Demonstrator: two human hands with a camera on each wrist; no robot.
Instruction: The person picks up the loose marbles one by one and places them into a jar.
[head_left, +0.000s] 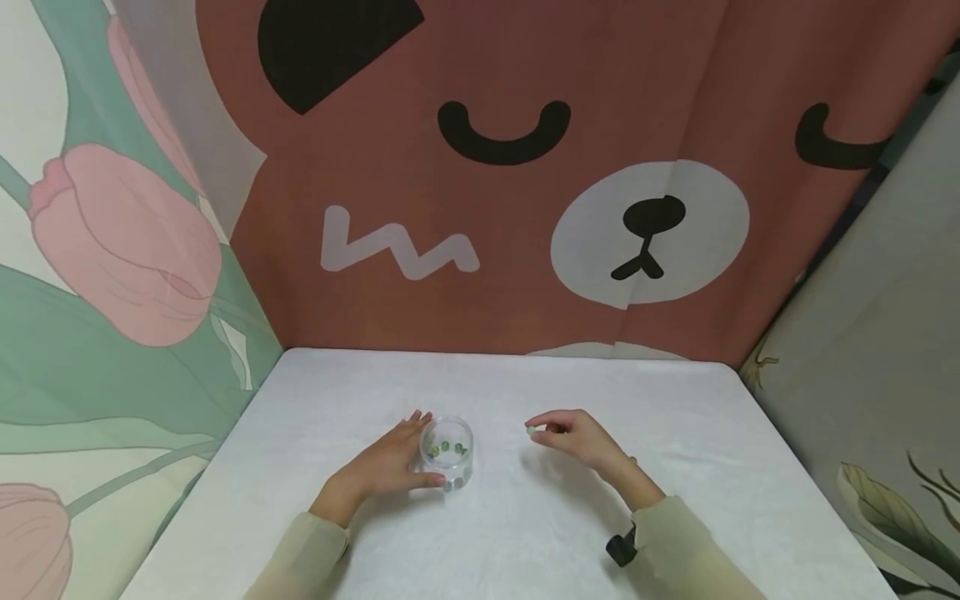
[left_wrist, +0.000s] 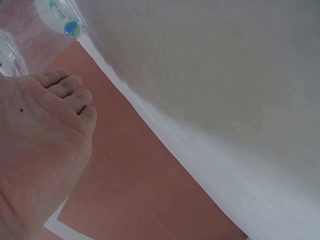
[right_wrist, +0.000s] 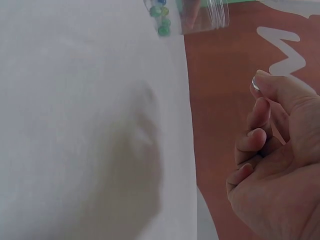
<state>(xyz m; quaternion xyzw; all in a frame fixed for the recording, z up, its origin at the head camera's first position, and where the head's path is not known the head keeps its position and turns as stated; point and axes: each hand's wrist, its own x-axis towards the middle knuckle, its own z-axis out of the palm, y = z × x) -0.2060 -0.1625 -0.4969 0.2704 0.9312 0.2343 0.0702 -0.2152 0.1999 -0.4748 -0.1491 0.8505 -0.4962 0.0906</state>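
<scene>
A clear round jar (head_left: 469, 457) stands upright on the white table, its mouth facing up. Inside lie several small glass marbles (head_left: 446, 447), green and yellowish, with a blue one (left_wrist: 71, 28) showing in the left wrist view. My left hand (head_left: 390, 460) holds the jar from its left side, thumb across the front and fingers toward the back. To the right of the jar and apart from it, my right hand (head_left: 576, 438) pinches one pale green marble (head_left: 531, 430) between thumb and forefinger. In the right wrist view only a glassy edge of this marble (right_wrist: 255, 84) shows.
White cloth covers the table (head_left: 525, 542). Behind its far edge hangs a brown curtain (head_left: 517, 308) with a bear print. A flowered curtain (head_left: 127, 383) borders the left side, and a pale one (head_left: 862, 333) the right. A black device (head_left: 621, 550) sits at my right wrist.
</scene>
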